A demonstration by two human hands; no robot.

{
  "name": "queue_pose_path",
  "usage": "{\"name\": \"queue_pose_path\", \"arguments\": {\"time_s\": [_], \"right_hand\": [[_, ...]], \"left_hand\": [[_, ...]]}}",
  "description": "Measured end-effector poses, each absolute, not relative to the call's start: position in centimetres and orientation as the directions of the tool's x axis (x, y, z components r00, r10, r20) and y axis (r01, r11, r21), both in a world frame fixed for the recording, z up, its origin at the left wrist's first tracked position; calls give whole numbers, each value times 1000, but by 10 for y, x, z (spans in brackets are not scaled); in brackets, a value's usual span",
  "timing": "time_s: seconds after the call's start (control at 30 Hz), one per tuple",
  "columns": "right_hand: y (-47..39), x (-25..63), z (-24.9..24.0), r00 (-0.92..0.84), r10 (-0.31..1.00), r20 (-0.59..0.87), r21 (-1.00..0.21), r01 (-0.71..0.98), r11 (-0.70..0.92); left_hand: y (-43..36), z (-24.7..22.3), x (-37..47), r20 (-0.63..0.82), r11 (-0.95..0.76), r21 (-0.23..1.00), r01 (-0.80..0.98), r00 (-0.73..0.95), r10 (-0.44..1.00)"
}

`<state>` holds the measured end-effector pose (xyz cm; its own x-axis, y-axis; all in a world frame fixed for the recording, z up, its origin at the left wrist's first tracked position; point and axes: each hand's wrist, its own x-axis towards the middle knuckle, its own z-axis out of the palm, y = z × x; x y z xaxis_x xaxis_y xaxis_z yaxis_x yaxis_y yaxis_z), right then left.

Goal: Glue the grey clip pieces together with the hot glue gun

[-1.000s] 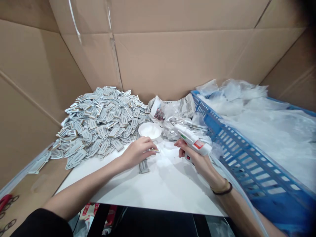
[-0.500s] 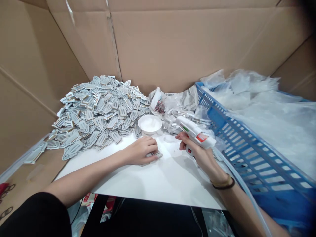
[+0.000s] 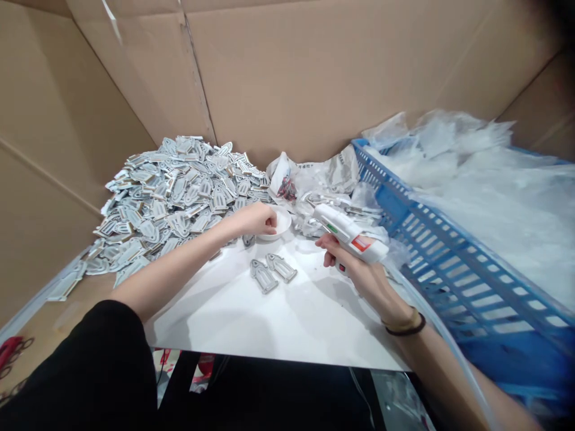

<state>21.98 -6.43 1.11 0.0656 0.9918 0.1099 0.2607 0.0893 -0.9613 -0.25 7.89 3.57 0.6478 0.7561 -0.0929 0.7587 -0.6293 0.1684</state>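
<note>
My left hand reaches into a small white bowl, fingers bent down and pressed together. Whatever lies between the fingertips is hidden. In my right hand I grip a white glue gun with an orange label, its nozzle pointing up and left above the table. Between my hands, side by side on the white tabletop, lie two flat grey pointed frame-shaped pieces, a left one and a right one.
A large pile of similar grey pieces fills the back left. Clear plastic and crumpled paper lie behind the glue gun. To the right stands a blue basket with plastic bags. Cardboard walls enclose the table.
My left hand has left the grey pieces on the tabletop and moved up into the bowl, uncovering two pieces. The glue gun stays in my right hand, nearly in place.
</note>
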Motion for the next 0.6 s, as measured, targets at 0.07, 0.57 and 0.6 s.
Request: {"name": "queue_pose_path", "arguments": {"time_s": [0.07,0.57,0.6], "right_hand": [[-64,221,9,64,991,120,-957,274,98],[-61,219,9,117,991,62,-962,272,28],[-61,220,8,115,991,64,-960,277,30]], "left_hand": [[86,36,-4,-85,-641,224,735,669,738],[78,20,-27,211,-474,643,601,456,865],[79,19,-28,225,-474,646,598,444,867]]}}
